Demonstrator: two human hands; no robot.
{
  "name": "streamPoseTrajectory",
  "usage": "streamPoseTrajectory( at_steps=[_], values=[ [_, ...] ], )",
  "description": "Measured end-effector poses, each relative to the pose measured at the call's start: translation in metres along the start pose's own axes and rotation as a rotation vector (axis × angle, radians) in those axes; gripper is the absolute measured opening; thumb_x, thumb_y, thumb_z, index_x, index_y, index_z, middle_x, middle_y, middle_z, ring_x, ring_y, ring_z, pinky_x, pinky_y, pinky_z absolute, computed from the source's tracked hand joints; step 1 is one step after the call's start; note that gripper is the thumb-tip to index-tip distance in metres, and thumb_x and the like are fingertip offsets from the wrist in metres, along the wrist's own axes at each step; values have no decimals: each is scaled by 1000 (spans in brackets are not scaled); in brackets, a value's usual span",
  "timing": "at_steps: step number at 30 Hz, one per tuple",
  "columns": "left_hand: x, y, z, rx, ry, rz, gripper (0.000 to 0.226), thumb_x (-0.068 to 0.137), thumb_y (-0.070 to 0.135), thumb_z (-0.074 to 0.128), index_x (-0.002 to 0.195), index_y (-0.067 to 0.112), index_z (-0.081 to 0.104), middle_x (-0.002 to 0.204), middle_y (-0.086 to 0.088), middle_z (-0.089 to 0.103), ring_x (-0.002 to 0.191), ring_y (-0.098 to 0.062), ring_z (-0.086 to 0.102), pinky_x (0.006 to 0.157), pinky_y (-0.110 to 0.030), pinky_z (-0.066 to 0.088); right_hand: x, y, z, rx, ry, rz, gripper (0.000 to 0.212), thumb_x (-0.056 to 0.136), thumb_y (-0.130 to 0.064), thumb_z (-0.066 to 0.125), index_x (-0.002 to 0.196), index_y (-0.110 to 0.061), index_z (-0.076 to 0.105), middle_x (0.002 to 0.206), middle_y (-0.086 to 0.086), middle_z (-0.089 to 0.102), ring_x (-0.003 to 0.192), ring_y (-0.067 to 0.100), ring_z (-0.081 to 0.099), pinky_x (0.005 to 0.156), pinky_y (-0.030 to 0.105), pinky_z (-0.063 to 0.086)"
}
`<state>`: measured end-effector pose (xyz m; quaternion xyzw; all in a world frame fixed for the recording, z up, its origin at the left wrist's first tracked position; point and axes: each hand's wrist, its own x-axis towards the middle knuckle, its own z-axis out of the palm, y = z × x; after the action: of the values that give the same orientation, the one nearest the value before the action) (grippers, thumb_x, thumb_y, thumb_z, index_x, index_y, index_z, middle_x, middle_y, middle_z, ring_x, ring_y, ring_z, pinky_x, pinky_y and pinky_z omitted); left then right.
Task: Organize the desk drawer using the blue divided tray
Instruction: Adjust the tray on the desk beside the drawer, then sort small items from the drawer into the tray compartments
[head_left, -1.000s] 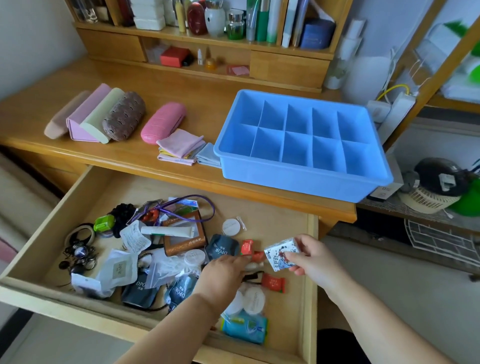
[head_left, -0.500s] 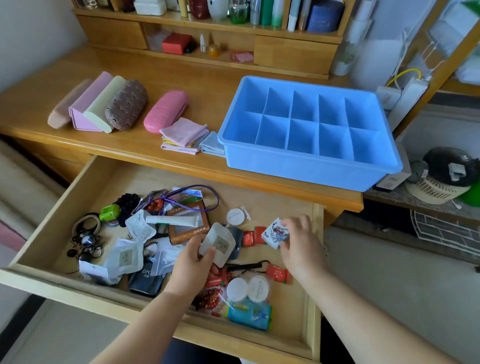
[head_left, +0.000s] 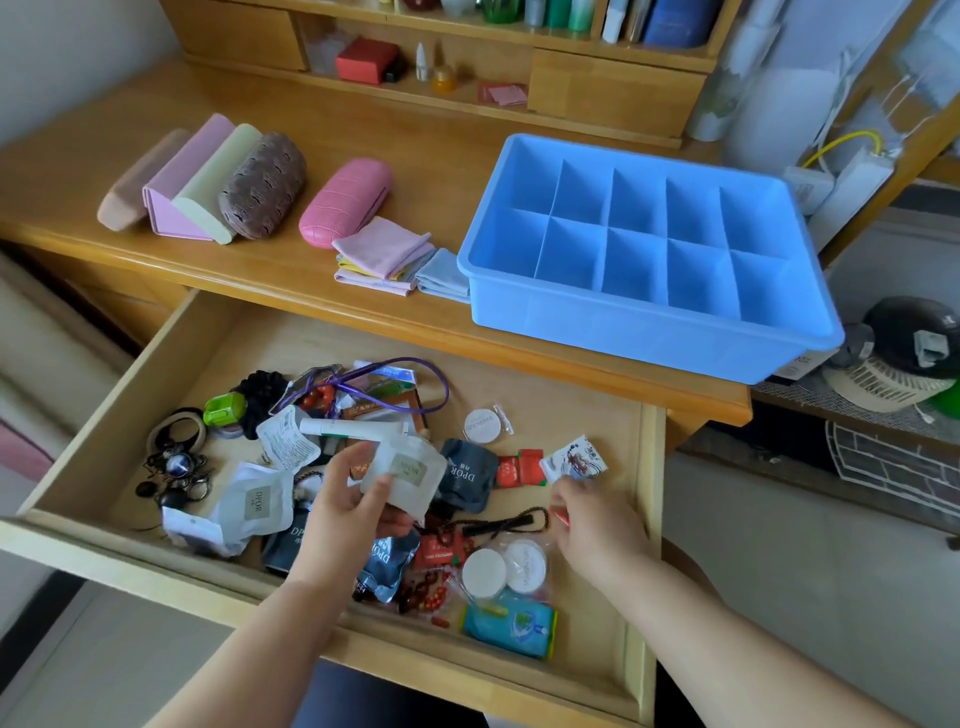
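The left hand (head_left: 345, 512) hangs over the middle of the open drawer (head_left: 171, 358), thumb and fingers pinching a white sachet (head_left: 402, 475) lifted clear of the clutter. The right hand (head_left: 592, 525), near the drawer's right side, has its fingers curled down on a small red packet (head_left: 561, 517) — whether it truly grips it I cannot tell. Just beyond its fingertips lies a small white printed packet (head_left: 574, 460), touching a red wrapper (head_left: 519, 467). Beside the white sachet is a dark pouch (head_left: 465, 475), with two round white pads (head_left: 504, 569) and a teal packet (head_left: 511, 623) toward the drawer's front edge. Hair ties and rings (head_left: 176, 457) sit at the drawer's left. On the desk (head_left: 322, 291) above, the blue divided tray (head_left: 644, 260) stands at the right end — front wall near the desk's front edge — beside folded cloths (head_left: 384, 254) and a pink case (head_left: 345, 200).
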<state>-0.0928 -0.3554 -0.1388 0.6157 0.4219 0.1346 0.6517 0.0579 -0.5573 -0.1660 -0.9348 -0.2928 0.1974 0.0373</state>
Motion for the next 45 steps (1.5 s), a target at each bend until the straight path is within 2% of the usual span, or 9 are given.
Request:
streamPoseTrajectory(
  at_steps=[3, 8, 13, 20, 23, 26, 30, 40, 45],
  values=[
    [5, 0, -4, -118, 29, -40, 28, 98, 17, 48, 125, 22, 47, 99, -12, 68, 71, -22, 70, 63, -29, 58, -11, -3, 0, -140, 233, -273, 55, 77, 0, 57, 125, -25, 48, 125, 4, 47, 96, 25, 60, 67, 33, 45],
    [7, -3, -11, -121, 15, -66, 27, 98, 18, 48, 123, 11, 54, 100, -17, 69, 76, -23, 67, 67, -30, 55, -23, -9, 10, -81, -274, -612, 69, 83, -27, 63, 140, -45, 30, 155, -4, 16, 136, 22, 24, 116, 46, 13],
    [0, -2, 6, -30, -61, -46, 17, 96, 14, 51, 111, 16, 59, 74, -10, 72, 61, -19, 67, 58, -27, 57, -18, -9, 7, 108, -51, -374, 41, 90, -30, 57, 130, -39, 52, 133, -8, 41, 113, 18, 49, 87, 27, 42],
    [0, -5, 48, 222, -204, -83, 26, 97, 18, 47, 123, 16, 52, 90, -10, 69, 65, -18, 66, 64, -35, 57, -15, -7, -18, 662, -70, 89, 13, 90, -18, 48, 90, -18, 61, 75, -2, 56, 68, 20, 55, 53, 25, 44],
    [-3, -6, 54, 579, -242, 46, 31, 95, 15, 46, 124, 20, 55, 98, 3, 61, 91, -16, 61, 68, -20, 51, -19, -4, -36, 1071, -129, 211, 15, 94, -14, 50, 93, -15, 64, 80, 9, 65, 55, 19, 63, 38, 17, 40],
    [-12, 3, 55, 668, -147, 233, 34, 94, 26, 51, 129, 26, 55, 117, 9, 59, 90, -7, 60, 74, -16, 45, -23, 0, -55, 1234, -274, 159, 14, 97, -18, 51, 96, -10, 63, 80, 17, 68, 50, 21, 63, 39, 19, 37],
    [-16, 39, 72, 317, -357, 238, 17, 90, 30, 61, 105, 32, 67, 93, 13, 70, 77, 5, 62, 64, -9, 45, -21, -3, -70, 839, -282, -110, 18, 96, -23, 53, 78, -23, 57, 64, -6, 49, 51, 1, 44, 48, 14, 32],
    [10, 156, 94, 21, -80, 668, 18, 88, 13, 63, 90, 32, 62, 71, 11, 63, 50, -7, 53, 49, -17, 46, -19, 24, -131, 1355, 201, 109, 10, 86, -19, 66, 81, -26, 65, 74, -8, 64, 57, -1, 56, 43, 16, 38],
    [69, 241, 100, 505, -47, 858, 18, 87, 8, 59, 95, 22, 65, 79, 5, 66, 61, -13, 58, 60, -26, 51, -18, 26, -181, 1546, 121, -28, 24, 87, 1, 57, 100, -19, 64, 89, 5, 70, 74, 16, 65, 52, 24, 50]
  ],
)
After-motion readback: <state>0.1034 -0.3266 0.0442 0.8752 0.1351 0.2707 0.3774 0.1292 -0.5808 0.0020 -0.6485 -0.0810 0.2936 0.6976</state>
